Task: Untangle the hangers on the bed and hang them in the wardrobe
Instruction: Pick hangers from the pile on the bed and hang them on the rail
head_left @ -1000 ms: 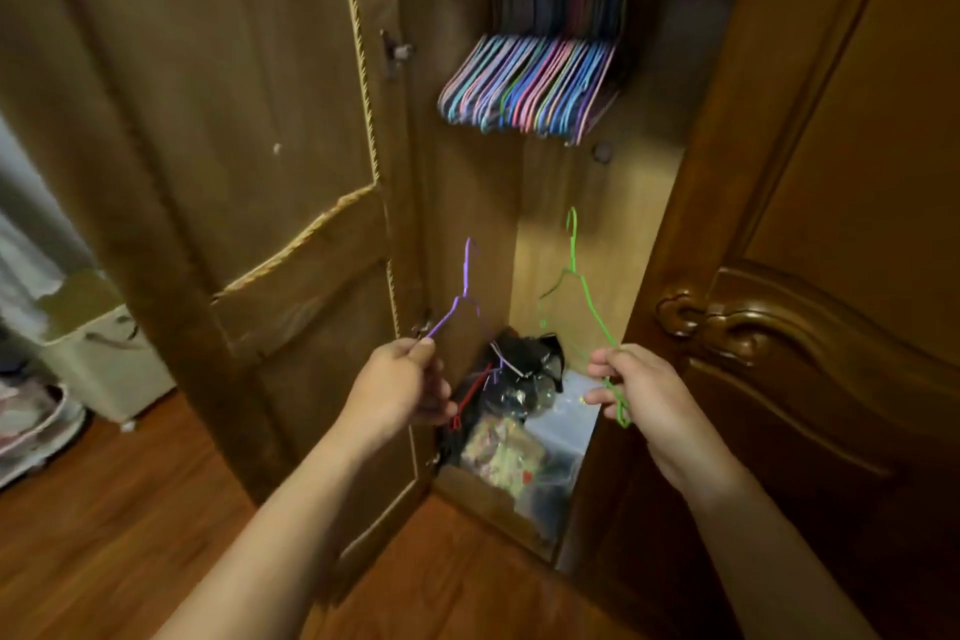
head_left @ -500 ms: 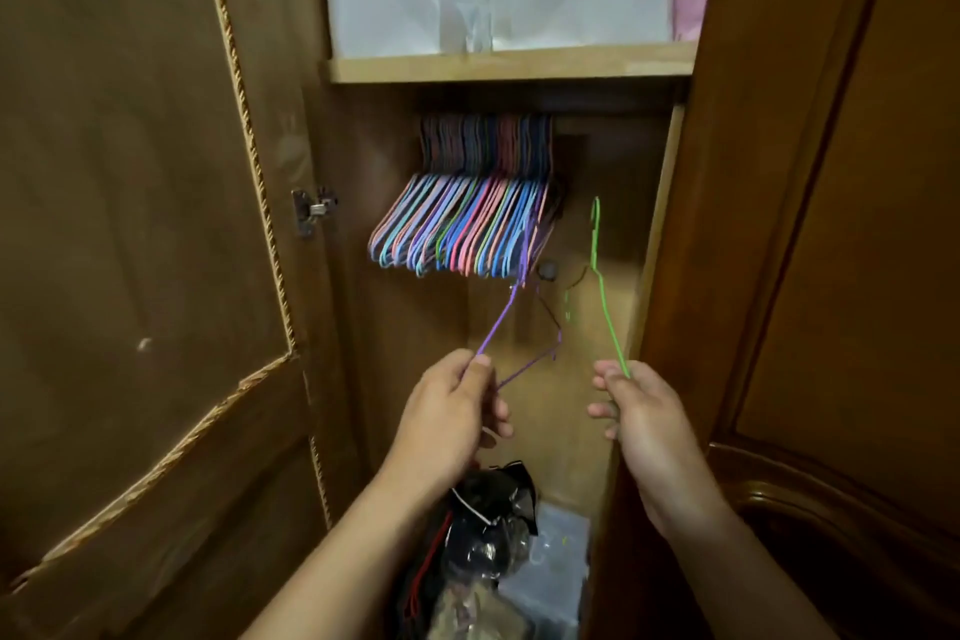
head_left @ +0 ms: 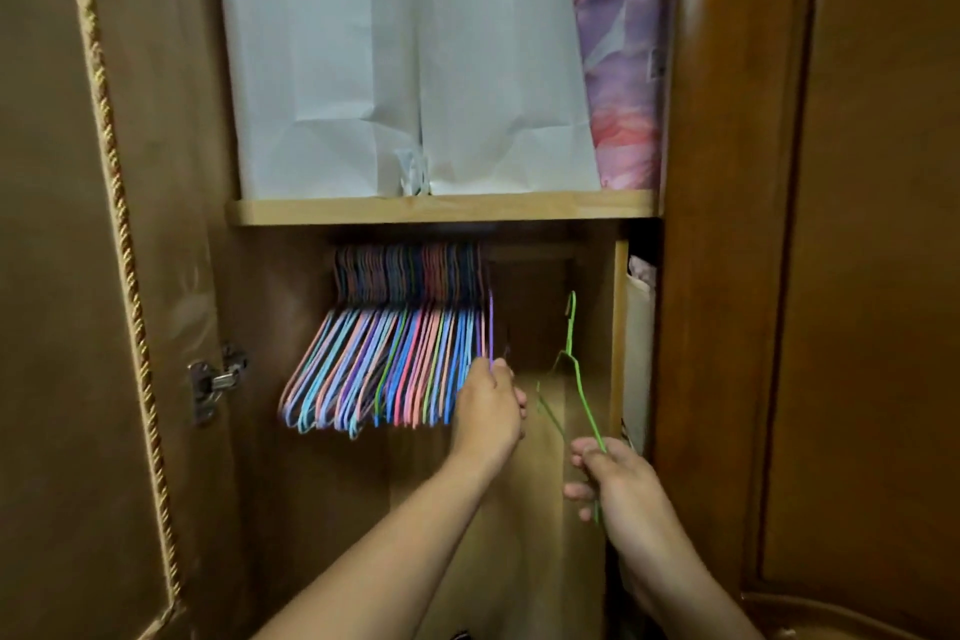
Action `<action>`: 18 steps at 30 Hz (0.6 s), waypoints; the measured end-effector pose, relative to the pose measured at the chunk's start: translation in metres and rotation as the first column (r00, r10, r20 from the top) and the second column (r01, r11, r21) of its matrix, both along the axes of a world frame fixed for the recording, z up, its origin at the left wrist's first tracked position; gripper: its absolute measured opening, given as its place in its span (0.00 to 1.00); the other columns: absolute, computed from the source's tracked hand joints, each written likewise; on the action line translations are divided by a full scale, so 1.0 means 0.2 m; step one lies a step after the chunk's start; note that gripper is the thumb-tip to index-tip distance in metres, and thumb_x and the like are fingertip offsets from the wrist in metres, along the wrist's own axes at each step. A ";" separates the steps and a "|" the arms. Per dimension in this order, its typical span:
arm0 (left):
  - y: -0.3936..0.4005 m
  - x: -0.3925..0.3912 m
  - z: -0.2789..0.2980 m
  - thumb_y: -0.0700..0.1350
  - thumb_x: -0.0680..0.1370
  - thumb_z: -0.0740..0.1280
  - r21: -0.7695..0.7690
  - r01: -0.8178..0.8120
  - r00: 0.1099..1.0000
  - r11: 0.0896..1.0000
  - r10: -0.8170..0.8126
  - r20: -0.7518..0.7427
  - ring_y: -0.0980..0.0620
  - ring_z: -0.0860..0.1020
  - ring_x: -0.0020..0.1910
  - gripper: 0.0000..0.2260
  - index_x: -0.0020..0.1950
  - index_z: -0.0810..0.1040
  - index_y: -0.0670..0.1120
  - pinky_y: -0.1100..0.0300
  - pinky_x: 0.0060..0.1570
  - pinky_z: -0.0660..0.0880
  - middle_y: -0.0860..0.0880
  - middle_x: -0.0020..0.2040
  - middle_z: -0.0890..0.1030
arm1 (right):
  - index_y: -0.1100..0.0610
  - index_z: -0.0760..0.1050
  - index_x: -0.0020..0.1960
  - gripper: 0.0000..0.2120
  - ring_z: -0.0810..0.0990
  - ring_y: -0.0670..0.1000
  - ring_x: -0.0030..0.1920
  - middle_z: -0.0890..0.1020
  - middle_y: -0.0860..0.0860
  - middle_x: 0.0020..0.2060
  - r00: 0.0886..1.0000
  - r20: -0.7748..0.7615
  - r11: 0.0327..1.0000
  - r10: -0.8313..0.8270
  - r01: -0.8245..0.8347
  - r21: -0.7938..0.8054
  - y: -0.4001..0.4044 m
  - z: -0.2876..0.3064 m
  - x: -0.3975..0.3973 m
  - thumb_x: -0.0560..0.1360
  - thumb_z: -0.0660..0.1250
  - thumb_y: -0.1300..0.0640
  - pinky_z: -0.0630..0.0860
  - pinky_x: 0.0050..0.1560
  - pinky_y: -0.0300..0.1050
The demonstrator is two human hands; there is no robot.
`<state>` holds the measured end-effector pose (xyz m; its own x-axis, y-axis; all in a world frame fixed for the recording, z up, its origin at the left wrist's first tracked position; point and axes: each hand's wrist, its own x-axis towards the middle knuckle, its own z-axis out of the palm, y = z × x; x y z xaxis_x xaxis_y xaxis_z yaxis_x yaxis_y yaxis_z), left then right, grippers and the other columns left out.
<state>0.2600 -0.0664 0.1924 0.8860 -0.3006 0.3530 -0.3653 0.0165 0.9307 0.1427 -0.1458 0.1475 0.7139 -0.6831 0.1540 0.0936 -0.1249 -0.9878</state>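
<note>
Purple hanger is pinched in the left hand, at the right end of the hanging hanger row under the wardrobe shelf. Right hand grips a green hanger, nearer and right, upright, apart from the row.

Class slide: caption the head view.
Left hand adds purple hanger to hung hangers; right hand holds green hanger.

Bare forearms, no sleeves, ringless hands
</note>
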 end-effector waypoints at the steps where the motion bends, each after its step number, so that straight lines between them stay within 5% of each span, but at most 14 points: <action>1: -0.02 0.04 0.03 0.48 0.85 0.53 -0.014 -0.008 1.000 1.000 0.008 0.005 0.49 0.76 0.31 0.13 0.46 0.71 0.44 0.55 0.30 0.75 0.45 0.35 0.77 | 0.53 0.77 0.52 0.09 0.81 0.50 0.40 0.80 0.51 0.48 1.000 -0.009 1.000 -0.007 0.007 0.001 0.00 0.01 0.01 0.83 0.58 0.57 0.72 0.34 0.42; 8: -0.14 0.36 0.13 0.51 0.84 0.51 0.222 -0.093 0.995 0.971 0.080 0.067 0.41 0.82 0.44 0.14 0.51 0.71 0.43 0.44 0.48 0.79 0.41 0.45 0.82 | 0.51 0.76 0.51 0.08 0.81 0.49 0.41 0.80 0.50 0.47 1.000 -0.015 1.000 -0.023 0.023 0.013 -0.01 0.06 0.12 0.84 0.58 0.54 0.73 0.34 0.40; 13: -0.13 0.36 0.13 0.48 0.85 0.52 0.233 0.036 0.993 0.972 -0.009 -0.115 0.46 0.78 0.38 0.08 0.57 0.66 0.45 0.61 0.25 0.72 0.41 0.45 0.80 | 0.52 0.76 0.50 0.08 0.82 0.51 0.40 0.79 0.51 0.48 0.999 -0.049 0.999 0.010 -0.008 0.048 -0.02 0.04 0.15 0.83 0.59 0.55 0.73 0.31 0.39; 18: -0.12 0.37 0.09 0.50 0.84 0.57 0.341 0.027 0.997 0.940 0.002 -0.082 0.43 0.80 0.51 0.19 0.72 0.66 0.44 0.61 0.30 0.74 0.42 0.62 0.78 | 0.52 0.76 0.53 0.08 0.81 0.49 0.41 0.78 0.51 0.48 0.998 -0.062 0.999 0.021 -0.019 0.039 -0.03 0.06 0.16 0.84 0.58 0.55 0.75 0.35 0.40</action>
<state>0.3341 -0.0901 0.2102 0.9024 -0.4019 0.1551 -0.2911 -0.3034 0.9073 0.1737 -0.1525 0.1596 0.7349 -0.6731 0.0827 0.0336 -0.0856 -0.9958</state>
